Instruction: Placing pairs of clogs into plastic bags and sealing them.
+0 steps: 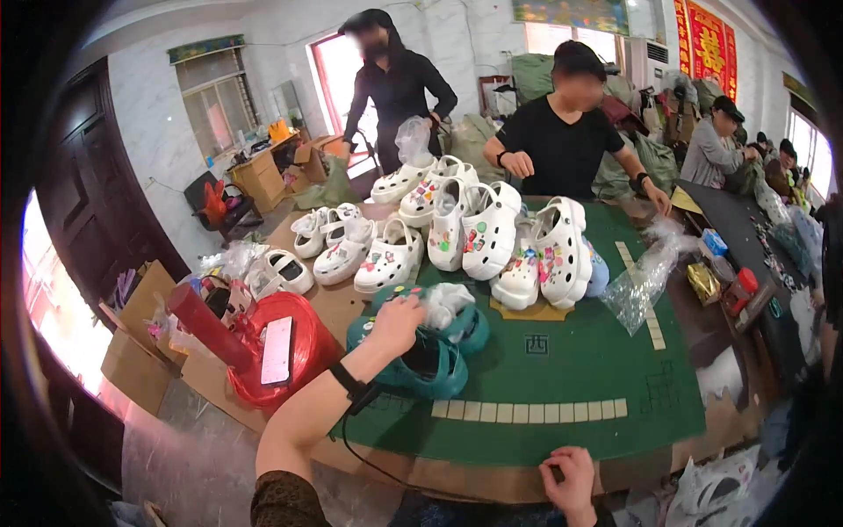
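Head view. Teal clogs point(436, 379), centre of frame: at least two, overlapping. My left hand point(395, 327) is bent over them, fingertips hidden; cannot tell whether it grips. My right hand point(571, 481), lower right of centre: half-curled, nothing visible in it. White clogs point(488, 233), upper centre: about twelve, several charm-studded, apparently done. Teal remainder unclear. One phone point(277, 351), left.
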`<state>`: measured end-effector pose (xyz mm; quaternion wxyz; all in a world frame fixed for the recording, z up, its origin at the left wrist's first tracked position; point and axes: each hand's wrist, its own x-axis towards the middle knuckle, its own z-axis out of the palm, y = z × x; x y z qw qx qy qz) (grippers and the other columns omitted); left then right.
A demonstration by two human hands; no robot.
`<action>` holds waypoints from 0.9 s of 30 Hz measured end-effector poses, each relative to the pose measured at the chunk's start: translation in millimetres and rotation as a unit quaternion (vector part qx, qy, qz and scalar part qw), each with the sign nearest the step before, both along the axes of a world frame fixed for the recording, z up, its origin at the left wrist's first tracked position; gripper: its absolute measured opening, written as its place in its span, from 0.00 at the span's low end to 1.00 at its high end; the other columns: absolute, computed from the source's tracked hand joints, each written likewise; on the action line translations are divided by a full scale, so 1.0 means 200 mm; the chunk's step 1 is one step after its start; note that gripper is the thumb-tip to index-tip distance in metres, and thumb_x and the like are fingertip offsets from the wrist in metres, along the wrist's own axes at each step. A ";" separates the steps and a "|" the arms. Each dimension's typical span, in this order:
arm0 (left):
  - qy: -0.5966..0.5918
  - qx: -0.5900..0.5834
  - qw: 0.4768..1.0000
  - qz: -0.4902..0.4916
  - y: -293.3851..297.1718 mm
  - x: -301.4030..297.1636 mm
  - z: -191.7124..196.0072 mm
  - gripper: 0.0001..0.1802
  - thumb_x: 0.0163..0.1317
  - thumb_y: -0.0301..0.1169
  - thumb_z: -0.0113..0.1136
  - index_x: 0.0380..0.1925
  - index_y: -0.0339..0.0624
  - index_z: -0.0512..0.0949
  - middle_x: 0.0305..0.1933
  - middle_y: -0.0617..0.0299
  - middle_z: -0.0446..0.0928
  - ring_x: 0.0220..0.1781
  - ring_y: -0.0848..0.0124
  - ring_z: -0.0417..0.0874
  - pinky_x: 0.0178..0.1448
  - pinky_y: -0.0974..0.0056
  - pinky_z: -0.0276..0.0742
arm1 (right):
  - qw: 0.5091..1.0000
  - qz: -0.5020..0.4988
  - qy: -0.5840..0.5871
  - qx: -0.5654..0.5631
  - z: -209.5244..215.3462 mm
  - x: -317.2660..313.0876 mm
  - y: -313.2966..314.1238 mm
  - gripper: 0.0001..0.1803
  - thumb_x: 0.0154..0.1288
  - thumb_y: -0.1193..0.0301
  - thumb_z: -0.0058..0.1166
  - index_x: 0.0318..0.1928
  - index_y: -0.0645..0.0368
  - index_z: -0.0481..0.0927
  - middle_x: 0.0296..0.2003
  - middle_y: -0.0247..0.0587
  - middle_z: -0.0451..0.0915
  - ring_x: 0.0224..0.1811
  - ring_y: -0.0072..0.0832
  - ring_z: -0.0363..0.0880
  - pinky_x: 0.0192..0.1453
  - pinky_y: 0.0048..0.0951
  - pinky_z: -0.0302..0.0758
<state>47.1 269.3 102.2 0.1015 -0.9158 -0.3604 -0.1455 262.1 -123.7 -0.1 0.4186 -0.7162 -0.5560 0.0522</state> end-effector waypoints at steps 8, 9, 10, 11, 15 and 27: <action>-0.029 0.091 0.901 -0.424 -0.49 0.11 0.09 0.08 0.53 0.29 0.58 0.34 0.47 0.76 0.41 0.63 0.72 0.43 0.64 0.78 0.48 0.60 0.79 | 0.992 -0.026 -0.083 0.086 0.00 0.00 0.07 0.10 0.50 0.76 0.67 0.31 0.58 0.78 0.34 0.43 0.79 0.37 0.44 0.78 0.40 0.41 0.75; -0.039 0.112 0.889 -0.442 -0.54 0.16 0.10 0.08 0.53 0.30 0.58 0.35 0.47 0.76 0.42 0.64 0.73 0.44 0.65 0.78 0.48 0.62 0.78 | 0.992 -0.029 -0.088 0.081 0.01 -0.01 0.06 0.10 0.49 0.77 0.67 0.32 0.59 0.78 0.34 0.43 0.79 0.36 0.45 0.78 0.39 0.40 0.76; -0.048 0.109 0.883 -0.454 -0.58 0.22 0.09 0.08 0.53 0.30 0.58 0.35 0.47 0.76 0.42 0.64 0.73 0.44 0.65 0.78 0.48 0.62 0.78 | 0.991 -0.048 -0.082 0.098 -0.01 -0.02 0.06 0.11 0.48 0.78 0.65 0.33 0.60 0.78 0.35 0.45 0.78 0.38 0.47 0.77 0.40 0.41 0.76; -0.046 0.106 0.871 -0.478 -0.63 0.26 0.08 0.09 0.53 0.30 0.58 0.36 0.47 0.76 0.43 0.64 0.73 0.45 0.65 0.78 0.49 0.62 0.78 | 0.990 -0.071 -0.073 0.095 -0.01 -0.03 0.04 0.10 0.48 0.78 0.63 0.33 0.61 0.78 0.35 0.46 0.78 0.39 0.47 0.77 0.41 0.42 0.76; -0.065 0.064 0.882 -0.463 -0.80 0.39 -0.02 0.09 0.54 0.28 0.57 0.37 0.45 0.76 0.44 0.61 0.74 0.47 0.62 0.78 0.52 0.58 0.77 | 0.985 -0.141 0.011 0.104 -0.08 -0.02 0.00 0.12 0.47 0.79 0.59 0.36 0.64 0.76 0.39 0.48 0.76 0.41 0.50 0.75 0.45 0.41 0.75; -0.216 -0.152 0.954 -0.140 -1.34 -0.05 0.00 0.46 0.48 0.46 0.78 0.67 0.49 0.69 0.73 0.39 0.58 0.74 0.39 0.59 0.71 0.42 0.64 | 0.950 -0.094 0.222 0.198 0.12 0.03 -0.14 0.26 0.65 0.72 0.63 0.61 0.60 0.70 0.51 0.39 0.73 0.50 0.28 0.73 0.52 0.31 0.73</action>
